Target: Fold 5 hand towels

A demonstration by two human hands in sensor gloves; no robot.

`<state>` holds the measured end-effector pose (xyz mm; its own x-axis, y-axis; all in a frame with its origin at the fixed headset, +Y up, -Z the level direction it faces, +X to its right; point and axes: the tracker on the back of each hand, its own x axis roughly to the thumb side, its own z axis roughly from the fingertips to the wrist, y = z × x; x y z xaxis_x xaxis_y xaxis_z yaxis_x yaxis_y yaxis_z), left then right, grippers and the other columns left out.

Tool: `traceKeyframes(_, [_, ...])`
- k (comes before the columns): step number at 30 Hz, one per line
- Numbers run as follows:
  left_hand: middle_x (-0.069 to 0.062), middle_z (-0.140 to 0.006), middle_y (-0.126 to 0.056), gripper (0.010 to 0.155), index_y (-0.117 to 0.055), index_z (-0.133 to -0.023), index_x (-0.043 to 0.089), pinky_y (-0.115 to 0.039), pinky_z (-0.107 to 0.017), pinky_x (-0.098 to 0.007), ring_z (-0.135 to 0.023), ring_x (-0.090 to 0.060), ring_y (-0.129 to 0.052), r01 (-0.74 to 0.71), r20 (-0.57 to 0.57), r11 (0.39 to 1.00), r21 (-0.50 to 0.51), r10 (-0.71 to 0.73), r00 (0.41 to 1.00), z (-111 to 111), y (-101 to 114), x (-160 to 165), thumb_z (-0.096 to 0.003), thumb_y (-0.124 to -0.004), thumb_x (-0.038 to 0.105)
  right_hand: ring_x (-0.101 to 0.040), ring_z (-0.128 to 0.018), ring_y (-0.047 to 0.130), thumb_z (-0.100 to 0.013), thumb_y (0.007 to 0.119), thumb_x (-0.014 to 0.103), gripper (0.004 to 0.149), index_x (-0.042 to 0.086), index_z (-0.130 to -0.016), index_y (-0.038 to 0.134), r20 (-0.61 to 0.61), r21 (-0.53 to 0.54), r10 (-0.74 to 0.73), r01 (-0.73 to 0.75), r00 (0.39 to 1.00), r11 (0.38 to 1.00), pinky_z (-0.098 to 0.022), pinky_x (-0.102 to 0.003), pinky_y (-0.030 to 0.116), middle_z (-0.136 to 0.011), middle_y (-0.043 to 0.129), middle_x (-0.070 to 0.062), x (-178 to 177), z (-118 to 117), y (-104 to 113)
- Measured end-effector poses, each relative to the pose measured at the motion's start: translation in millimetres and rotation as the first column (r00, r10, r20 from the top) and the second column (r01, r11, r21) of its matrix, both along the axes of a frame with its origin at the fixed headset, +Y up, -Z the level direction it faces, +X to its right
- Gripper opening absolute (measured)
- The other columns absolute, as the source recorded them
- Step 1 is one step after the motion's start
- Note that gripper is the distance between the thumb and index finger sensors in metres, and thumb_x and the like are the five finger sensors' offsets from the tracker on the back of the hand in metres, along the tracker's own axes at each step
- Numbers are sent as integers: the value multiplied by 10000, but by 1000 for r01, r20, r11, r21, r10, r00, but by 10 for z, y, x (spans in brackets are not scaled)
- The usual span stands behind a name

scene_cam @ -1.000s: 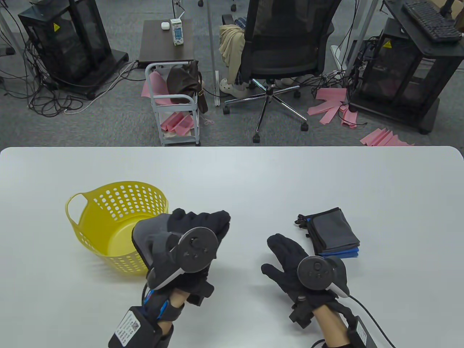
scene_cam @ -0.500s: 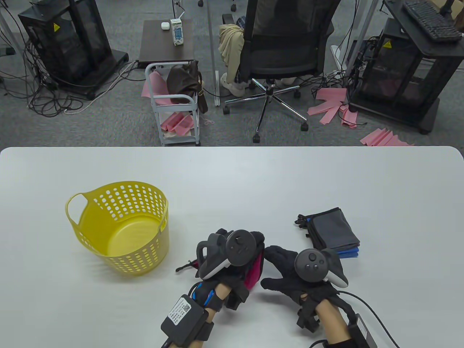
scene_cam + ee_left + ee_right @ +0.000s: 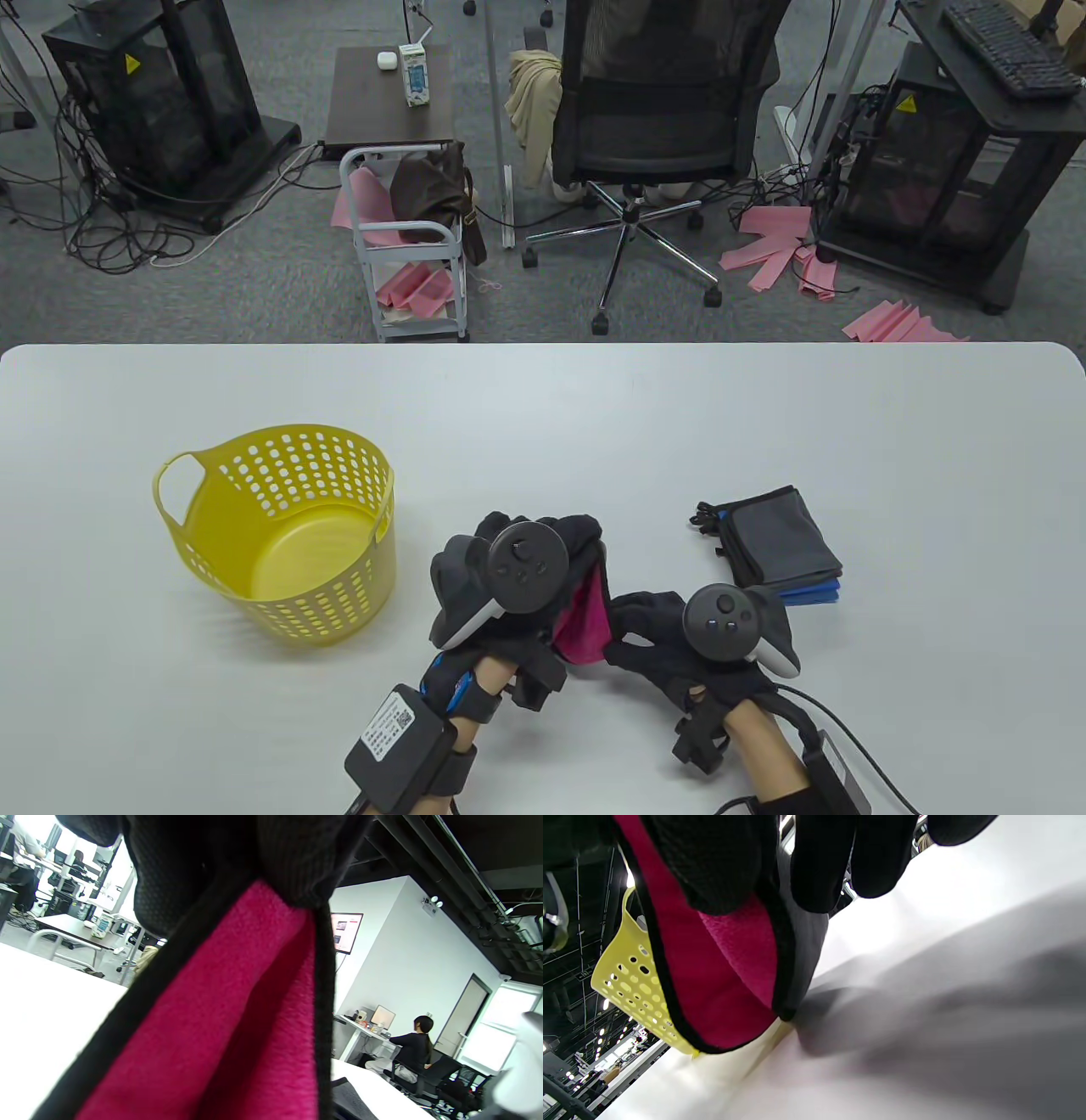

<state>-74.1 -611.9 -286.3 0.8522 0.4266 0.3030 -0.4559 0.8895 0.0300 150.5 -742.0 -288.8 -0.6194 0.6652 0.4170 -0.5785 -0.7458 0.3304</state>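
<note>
White table [image 3: 594, 424] | left hand [image 3: 543, 569] fingers pinch magenta towel [image 3: 585, 624] | right hand [image 3: 670, 637] fingers grip it too

Left hand [image 3: 543, 552]: wearing a black knit sensor glove; a dark grey disc-shaped tracker with small buttons and a white-edged underside is sitting on its back. A black box bearing a white label with a printed code is strapped to the left forearm, with blue cabling showing at the wrist beside bare skin.

Right hand [image 3: 657, 641]: wearing a matching black glove and carrying the same style of grey, white-trimmed tracker. A black bracket is sitting at the wrist, a black cable is trailing off, and bare forearm skin is showing.

Fingers [image 3: 821, 861]: showing black woven fabric close up.
</note>
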Motion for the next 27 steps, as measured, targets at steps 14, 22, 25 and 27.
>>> traceKeyframes(14, [-5,-798,-1001,417,-865,-901,319,-559,-734,-688,-773,-298,-972,93,1,994,-65,-93,996,113,69,-438,-489,-802,332,-399,-848,794,-548,799,219,389,260,-922,699,96,169,220,-233,971,958,-660,-676,563,-893,878,-43,295,-64,1038])
traceKeyframes(22, [0,-789,-1001,457,-853,-944,328,-548,-737,-697,-782,-303,-965,215,86,965,-150,-203,975,90,107,-387,-492,-791,303,-384,-851,804,-488,831,192,484,214,-959,723,111,218,359,-375,927,901,-661,-688,554,-903,888,-35,319,-84,1296])
traceKeyframes(25, [5,-795,-997,441,-860,-926,334,-551,-737,-695,-792,-301,-962,291,83,942,-165,-281,956,-19,92,-332,-492,-788,309,-373,-845,808,-482,827,238,403,218,-883,795,180,244,418,-452,890,858,-661,-677,568,-882,899,-22,274,-186,1250])
traceKeyframes(27, [0,-824,-985,435,-855,-926,334,-550,-739,-694,-821,-310,-946,315,72,934,-172,-307,949,-98,100,-298,-498,-782,308,-390,-849,759,-477,830,258,383,229,-858,811,219,235,454,-499,864,834,-665,-676,557,-926,829,-55,233,-271,1218])
